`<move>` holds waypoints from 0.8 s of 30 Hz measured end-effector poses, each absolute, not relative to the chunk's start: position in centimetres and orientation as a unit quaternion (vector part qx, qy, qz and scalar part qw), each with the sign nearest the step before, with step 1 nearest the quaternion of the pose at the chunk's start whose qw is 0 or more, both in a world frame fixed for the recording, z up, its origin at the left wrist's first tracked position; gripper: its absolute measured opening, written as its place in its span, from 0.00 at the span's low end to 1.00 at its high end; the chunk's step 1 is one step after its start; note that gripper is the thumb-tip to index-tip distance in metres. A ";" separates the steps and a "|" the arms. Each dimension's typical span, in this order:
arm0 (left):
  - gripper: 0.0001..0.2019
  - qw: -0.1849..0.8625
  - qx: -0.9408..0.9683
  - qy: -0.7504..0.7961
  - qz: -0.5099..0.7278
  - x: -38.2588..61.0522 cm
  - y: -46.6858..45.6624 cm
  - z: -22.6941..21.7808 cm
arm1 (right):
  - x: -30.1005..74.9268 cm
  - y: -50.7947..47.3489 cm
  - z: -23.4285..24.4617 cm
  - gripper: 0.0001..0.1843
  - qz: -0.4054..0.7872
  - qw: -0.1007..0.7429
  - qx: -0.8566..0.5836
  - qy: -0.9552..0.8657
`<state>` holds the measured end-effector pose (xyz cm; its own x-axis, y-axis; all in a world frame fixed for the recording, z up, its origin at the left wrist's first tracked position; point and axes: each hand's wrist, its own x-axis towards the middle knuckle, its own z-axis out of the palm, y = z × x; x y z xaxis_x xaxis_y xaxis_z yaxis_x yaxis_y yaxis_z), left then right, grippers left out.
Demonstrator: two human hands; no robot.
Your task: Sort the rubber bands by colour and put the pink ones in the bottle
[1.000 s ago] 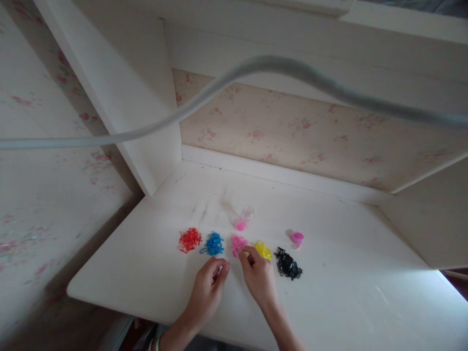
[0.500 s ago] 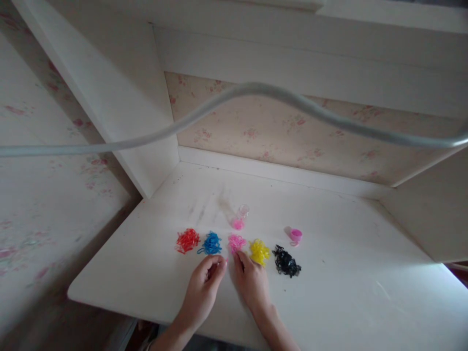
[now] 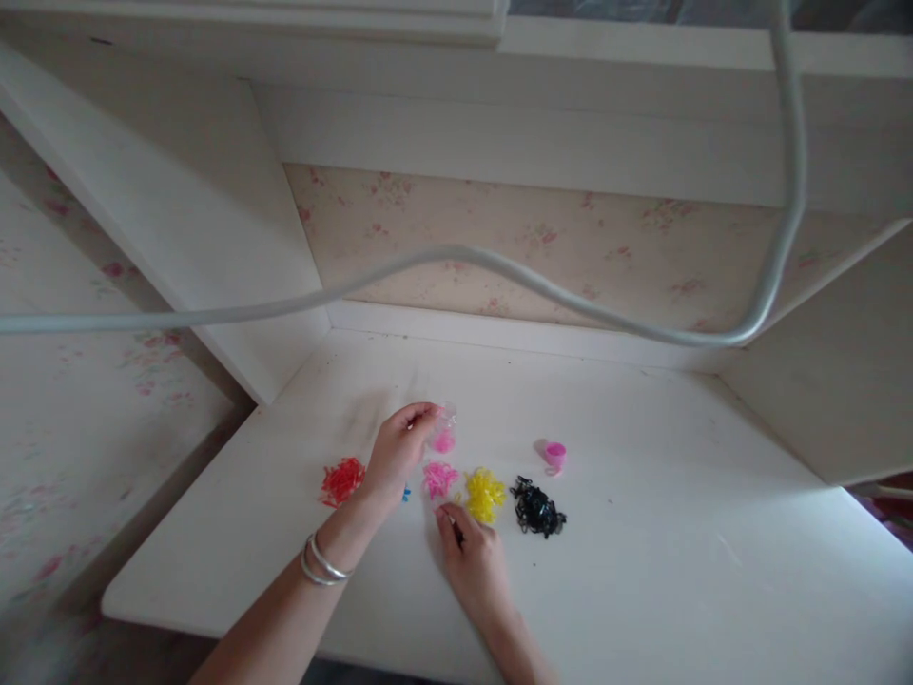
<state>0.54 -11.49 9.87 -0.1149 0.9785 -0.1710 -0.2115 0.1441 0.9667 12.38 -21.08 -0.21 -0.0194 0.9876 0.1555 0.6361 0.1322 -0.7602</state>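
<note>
My left hand (image 3: 400,447) is closed in a pinch at the clear container (image 3: 449,416), whose near part is pink (image 3: 443,441). A tiny pink piece, seemingly one of the loops, shows at its fingertips. Nearer to me, my right hand (image 3: 476,559) is also pinched, fingertips just below the pile of pink loops (image 3: 440,479); whatever it holds is too small to make out. Beside that pile lie yellow loops (image 3: 485,495), then black loops (image 3: 538,509) to the right. Red loops (image 3: 342,481) are on the left. My left wrist mostly hides the blue loops (image 3: 406,493).
A small pink cup-shaped piece (image 3: 555,456) stands on the white desk (image 3: 656,571), behind the black pile. A pale cable (image 3: 456,253) crosses the view in front of the papered back wall. White panels (image 3: 185,219) enclose the desk at both sides.
My left hand has moved forward from the near side of the piles to the clear container. My right hand stays near the pink pile, slightly drawn back. The view has shifted.
</note>
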 end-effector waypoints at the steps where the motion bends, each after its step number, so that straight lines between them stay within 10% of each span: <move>1: 0.14 0.571 0.364 0.504 0.536 0.7 -11.1 9.9 | 12.5 -21.1 -0.3 0.22 0.254 0.347 -0.605 -0.670; 24: 0.15 0.646 0.307 0.467 0.520 0.6 -10.2 9.7 | 12.9 -21.4 -0.1 0.17 0.253 0.343 -0.579 -0.695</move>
